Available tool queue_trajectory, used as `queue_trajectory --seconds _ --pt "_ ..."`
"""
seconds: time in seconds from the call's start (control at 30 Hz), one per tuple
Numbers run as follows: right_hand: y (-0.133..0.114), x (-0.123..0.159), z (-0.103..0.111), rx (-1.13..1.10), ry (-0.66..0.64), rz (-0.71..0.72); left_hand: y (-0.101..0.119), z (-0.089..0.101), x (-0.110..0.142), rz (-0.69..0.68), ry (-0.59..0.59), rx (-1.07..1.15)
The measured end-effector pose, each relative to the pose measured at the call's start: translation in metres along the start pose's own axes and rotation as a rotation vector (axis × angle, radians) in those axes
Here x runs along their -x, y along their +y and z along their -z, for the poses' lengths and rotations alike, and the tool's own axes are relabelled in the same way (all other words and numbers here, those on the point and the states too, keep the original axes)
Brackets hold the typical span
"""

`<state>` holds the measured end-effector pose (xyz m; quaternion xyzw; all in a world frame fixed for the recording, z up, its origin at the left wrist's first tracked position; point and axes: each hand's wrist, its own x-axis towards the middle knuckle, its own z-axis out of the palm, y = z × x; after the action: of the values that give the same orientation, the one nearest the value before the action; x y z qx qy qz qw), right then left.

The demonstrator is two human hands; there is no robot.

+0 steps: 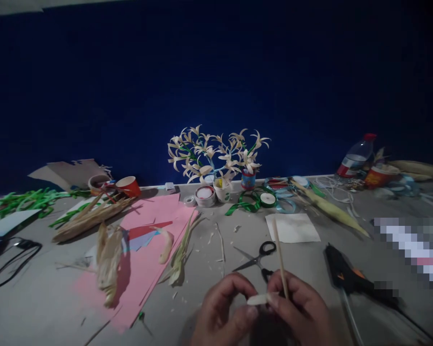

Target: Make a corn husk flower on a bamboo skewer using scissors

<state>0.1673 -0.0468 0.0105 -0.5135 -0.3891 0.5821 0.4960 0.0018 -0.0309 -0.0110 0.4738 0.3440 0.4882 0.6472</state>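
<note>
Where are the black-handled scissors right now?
In the head view, the scissors lie open on the table, just beyond the hands, left of the glue gun.

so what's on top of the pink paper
On the pink paper: a dry husk bundle, red paper and blue paper pieces, and a curved pale piece. Greenish strands overlap its right edge. Whatever they cover is hidden.
</note>
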Motion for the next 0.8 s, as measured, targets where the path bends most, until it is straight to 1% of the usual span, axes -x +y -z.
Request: queue_trajectory --seconds 0.1,0.17,0.23,0.3,0.4,0.5,0.6,0.63,0.7,0.8 --pt "0.000 0.000 -0.004 0.056 -0.033 0.022 -0.004 -0.003 0.001 0.025 0.009 -0.093" --pt "-0.002 -0.001 -0.005 0.088 -0.074 0.040 -0.005 -0.003 0.002 0.034 0.011 -0.111" --pt "-0.005 -0.001 -0.006 0.083 -0.116 0.035 -0.005 -0.002 0.002 0.034 -0.012 -0.100" --pt "-0.007 0.000 -0.006 0.019 -0.174 -0.050 -0.002 -0.002 0.002 0.068 -0.065 -0.007" --pt "-0.005 -0.001 -0.005 -0.173 -0.265 -0.201 -0.001 -0.006 0.002 0.170 -0.134 0.242" --pt "0.002 -0.005 0.001 -0.395 -0.365 -0.282 -0.003 -0.010 0.002 0.215 -0.132 0.402" --pt "0.007 -0.010 0.009 -0.509 -0.450 -0.338 -0.008 -0.011 0.002 0.208 -0.135 0.481" --pt "0.006 -0.011 0.011 -0.513 -0.440 -0.339 -0.009 -0.011 0.001 0.193 -0.125 0.490" --pt "0.003 -0.009 0.012 -0.446 -0.363 -0.316 -0.011 -0.010 0.001 0.139 -0.087 0.455" --pt "-0.005 -0.001 0.006 -0.200 -0.212 -0.228 -0.010 -0.007 0.002 0.064 -0.052 0.319"
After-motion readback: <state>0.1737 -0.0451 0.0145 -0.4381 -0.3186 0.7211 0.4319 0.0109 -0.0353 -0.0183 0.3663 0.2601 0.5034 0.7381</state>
